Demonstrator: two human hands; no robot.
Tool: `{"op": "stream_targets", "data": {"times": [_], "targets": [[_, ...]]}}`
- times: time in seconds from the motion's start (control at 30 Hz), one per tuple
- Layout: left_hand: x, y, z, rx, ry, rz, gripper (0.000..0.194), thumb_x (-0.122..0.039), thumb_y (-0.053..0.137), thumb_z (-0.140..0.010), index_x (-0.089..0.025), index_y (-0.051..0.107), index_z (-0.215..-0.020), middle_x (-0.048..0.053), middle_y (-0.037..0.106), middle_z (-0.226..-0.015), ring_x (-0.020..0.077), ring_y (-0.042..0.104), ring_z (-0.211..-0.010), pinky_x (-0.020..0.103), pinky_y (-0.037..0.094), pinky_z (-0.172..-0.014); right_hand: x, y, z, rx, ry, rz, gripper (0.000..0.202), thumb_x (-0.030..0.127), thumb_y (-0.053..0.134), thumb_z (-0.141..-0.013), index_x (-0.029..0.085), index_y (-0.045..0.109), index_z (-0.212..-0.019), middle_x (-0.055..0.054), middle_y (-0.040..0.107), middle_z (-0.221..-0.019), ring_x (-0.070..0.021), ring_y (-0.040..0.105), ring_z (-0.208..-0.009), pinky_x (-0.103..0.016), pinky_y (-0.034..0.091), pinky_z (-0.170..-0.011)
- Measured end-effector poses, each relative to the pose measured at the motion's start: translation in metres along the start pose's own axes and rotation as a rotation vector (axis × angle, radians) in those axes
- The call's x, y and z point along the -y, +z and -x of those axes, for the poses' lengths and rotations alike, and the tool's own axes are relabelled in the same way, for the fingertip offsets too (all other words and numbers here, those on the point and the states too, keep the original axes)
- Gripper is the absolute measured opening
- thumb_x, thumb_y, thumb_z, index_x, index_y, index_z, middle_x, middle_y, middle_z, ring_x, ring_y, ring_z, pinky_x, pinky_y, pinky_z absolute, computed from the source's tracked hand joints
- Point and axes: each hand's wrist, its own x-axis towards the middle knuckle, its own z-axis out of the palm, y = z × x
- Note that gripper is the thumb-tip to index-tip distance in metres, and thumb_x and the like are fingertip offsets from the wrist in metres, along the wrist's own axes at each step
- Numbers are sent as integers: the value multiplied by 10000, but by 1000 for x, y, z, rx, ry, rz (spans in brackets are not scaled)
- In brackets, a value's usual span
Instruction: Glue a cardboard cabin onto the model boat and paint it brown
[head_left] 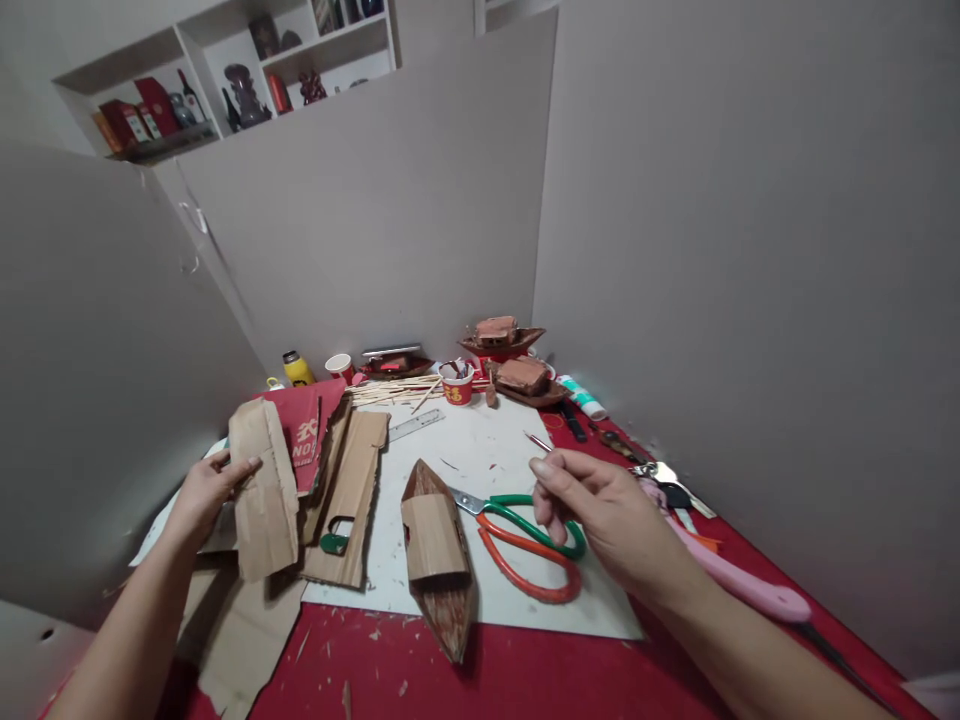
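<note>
My left hand (215, 490) grips the edge of a torn brown cardboard piece (264, 490), thumb on top. Under and beside it lie more cardboard pieces (360, 490), one with an oval cut-out. Pinched in my right hand (581, 495) is a thin pen-like stick (537, 441), its pointed tip showing past the fingers and the rest hidden. Below that hand lie scissors (517, 540) with one green and one orange handle. A small model boat (435, 540) with a curved cardboard canopy sits left of the scissors, touching or close to the blades.
White paper (495, 440) covers part of the red table (360, 660), with scraps scattered about. Behind are thin sticks (397, 388), a metal ruler (416, 425), a red paper cup (457, 385) and finished-looking boats (501, 338). A pink-handled tool (750, 580) lies at the right edge.
</note>
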Motion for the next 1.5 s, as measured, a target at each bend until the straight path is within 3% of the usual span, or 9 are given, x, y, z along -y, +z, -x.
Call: {"op": "stream_targets", "data": {"times": [0.27, 0.5, 0.6, 0.73, 0.9, 1.07, 1.2, 1.33, 1.5], "targets": [[15, -4, -10, -64, 11, -239, 586, -463, 711, -641, -115, 661, -1109, 23, 655, -636, 191, 601, -568, 278, 458, -537, -2, 0, 0, -14, 29, 103, 462, 579, 611, -836, 172, 559, -625, 1, 610, -560, -90, 523, -432, -204, 406, -449], [2, 5, 8, -185, 233, -423, 619, -453, 624, -747, -152, 564, -1284, 123, 676, -1064, 273, 624, -919, 365, 468, -808, -9, 4, 1, 14, 79, 150, 443, 580, 622, -822, 178, 560, -645, 5, 610, -568, -89, 521, -435, -189, 405, -426], [-11, 29, 40, -48, 306, -384, 522, -488, 603, -777, -220, 616, -1224, 61, 698, -1032, 208, 640, -801, 301, 489, -728, -12, 5, 1, 31, 84, 179, 433, 572, 621, -824, 180, 571, -646, 5, 605, -568, -95, 523, -440, -192, 405, -426], [-15, 72, 81, 388, 289, -243, 547, -472, 612, -800, -179, 593, -1262, 66, 718, -901, 198, 641, -708, 276, 484, -628, -16, 5, 3, 37, 80, 220, 431, 573, 600, -834, 184, 564, -651, 1, 605, -576, -103, 520, -443, -204, 407, -430], [-5, 107, 96, 691, 172, -169, 613, -452, 586, -832, -120, 515, -1343, 119, 722, -987, 177, 620, -653, 269, 456, -555, -19, 7, 4, 105, 74, 315, 389, 541, 548, -877, 196, 544, -695, 18, 563, -566, -114, 501, -458, -217, 396, -431], [2, 118, 94, 767, 45, -7, 696, -457, 595, -832, -118, 408, -1410, 148, 676, -1091, 163, 628, -684, 267, 472, -553, -20, 10, 3, 208, -15, 482, 237, 431, 573, -891, 205, 640, -917, -4, 641, -699, -130, 539, -534, -231, 426, -479], [5, 125, 97, 823, -68, 139, 772, -451, 632, -805, -141, 329, -1443, 147, 614, -1159, 151, 624, -717, 270, 494, -570, -28, 14, 6, 313, -63, 595, 629, 383, 667, -826, 246, 445, -1399, -69, 683, -993, -197, 651, -764, -317, 540, -696], [3, 131, 104, 831, -152, 246, 775, -388, 695, -748, -144, 367, -1407, 90, 608, -1043, 155, 603, -789, 247, 473, -597, -44, 17, 11, 438, -151, 729, 923, 365, 724, -771, 324, 189, -1522, -103, 310, -1542, -295, 426, -1330, -451, 409, -1048], [-3, 136, 113, 867, -208, 389, 715, -345, 669, -753, -161, 365, -1373, 87, 579, -1061, 160, 595, -785, 272, 469, -605, -51, 17, 13, 492, -147, 818, 1022, 307, 743, -744, 361, 92, -1529, -62, 145, -1604, -280, 267, -1429, -471, 312, -1125]]}}
